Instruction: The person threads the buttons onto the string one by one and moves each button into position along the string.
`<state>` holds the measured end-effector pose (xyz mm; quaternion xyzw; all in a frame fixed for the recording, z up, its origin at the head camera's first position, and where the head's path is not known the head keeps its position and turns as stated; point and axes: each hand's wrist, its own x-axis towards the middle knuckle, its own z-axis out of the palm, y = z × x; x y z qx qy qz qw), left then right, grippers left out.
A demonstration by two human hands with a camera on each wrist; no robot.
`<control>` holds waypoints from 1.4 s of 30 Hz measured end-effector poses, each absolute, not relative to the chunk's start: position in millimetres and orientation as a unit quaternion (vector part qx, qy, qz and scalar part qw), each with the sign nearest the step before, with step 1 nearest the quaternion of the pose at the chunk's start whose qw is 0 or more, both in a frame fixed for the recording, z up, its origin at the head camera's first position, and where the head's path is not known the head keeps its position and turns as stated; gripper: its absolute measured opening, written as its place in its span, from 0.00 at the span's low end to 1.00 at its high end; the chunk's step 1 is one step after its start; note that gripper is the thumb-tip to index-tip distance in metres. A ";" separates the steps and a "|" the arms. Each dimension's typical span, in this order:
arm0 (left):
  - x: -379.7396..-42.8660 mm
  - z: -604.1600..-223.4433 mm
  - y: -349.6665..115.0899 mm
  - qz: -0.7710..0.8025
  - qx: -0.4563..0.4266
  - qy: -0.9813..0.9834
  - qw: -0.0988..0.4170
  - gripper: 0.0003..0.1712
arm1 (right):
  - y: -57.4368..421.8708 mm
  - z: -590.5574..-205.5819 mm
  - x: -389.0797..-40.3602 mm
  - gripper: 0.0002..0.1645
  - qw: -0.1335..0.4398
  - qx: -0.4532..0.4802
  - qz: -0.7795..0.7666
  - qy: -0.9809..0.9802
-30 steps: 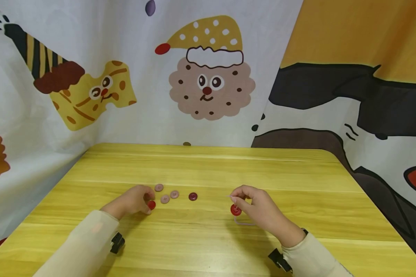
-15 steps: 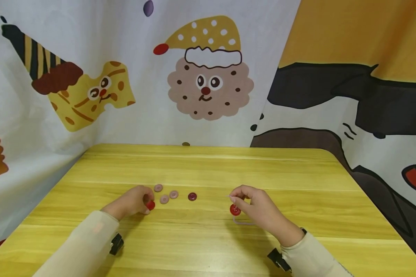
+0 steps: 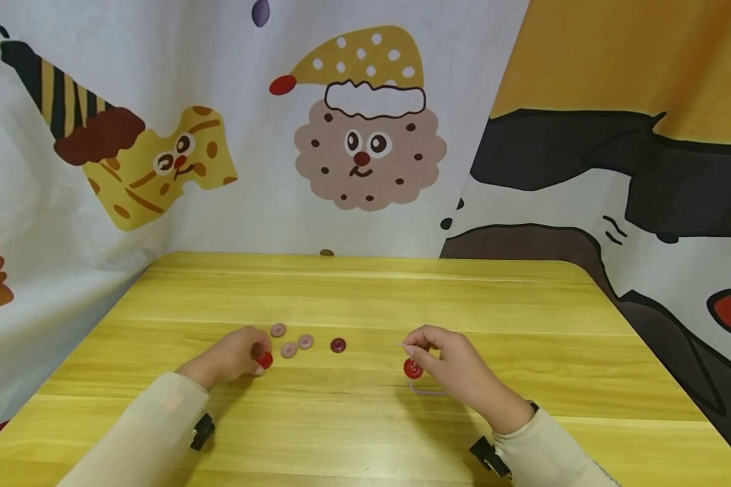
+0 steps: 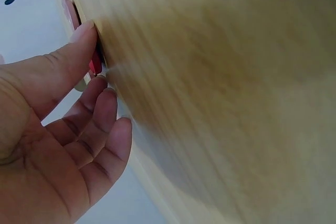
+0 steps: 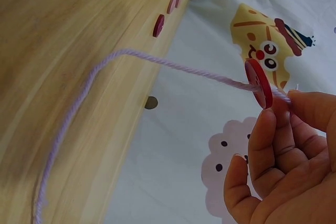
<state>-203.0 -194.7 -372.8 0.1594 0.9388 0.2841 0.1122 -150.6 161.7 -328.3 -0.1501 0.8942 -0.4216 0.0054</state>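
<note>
At the left of the table, my left hand [image 3: 239, 353] pinches a red button [image 3: 264, 360] between thumb and fingertips, close at the tabletop. The left wrist view shows that red button [image 4: 95, 62] edge-on under the thumb. My right hand [image 3: 447, 358] is raised over the table's right half and pinches the end of a lilac yarn [image 5: 184, 68]. A second red button [image 5: 258, 83] is threaded on the yarn just beside the right fingertips. From there the yarn sags down to the wooden table and runs along it.
Three dull pink buttons [image 3: 289, 350] lie just right of the left hand. A dark red button [image 3: 338, 345] lies farther right, between the hands. Behind the table [image 3: 365, 291] hangs a curtain [image 3: 256, 216] with cartoon prints.
Both hands keep their places and their holds. The head view has shifted very slightly; the loose buttons lie as before.
</note>
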 end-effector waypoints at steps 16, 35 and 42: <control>-199.7 -370.2 -191.3 0.227 0.182 0.952 0.100 0.09 | 163.7 -327.5 -151.8 0.04 0.006 -0.148 -0.420 0.895; -199.3 -370.3 -195.5 0.277 0.186 0.939 0.083 0.08 | 164.5 -328.9 -151.8 0.04 0.010 -0.153 -0.423 0.893; -197.4 -368.6 -193.3 0.309 0.163 0.934 0.075 0.07 | 164.0 -331.6 -152.1 0.03 0.005 -0.152 -0.418 0.896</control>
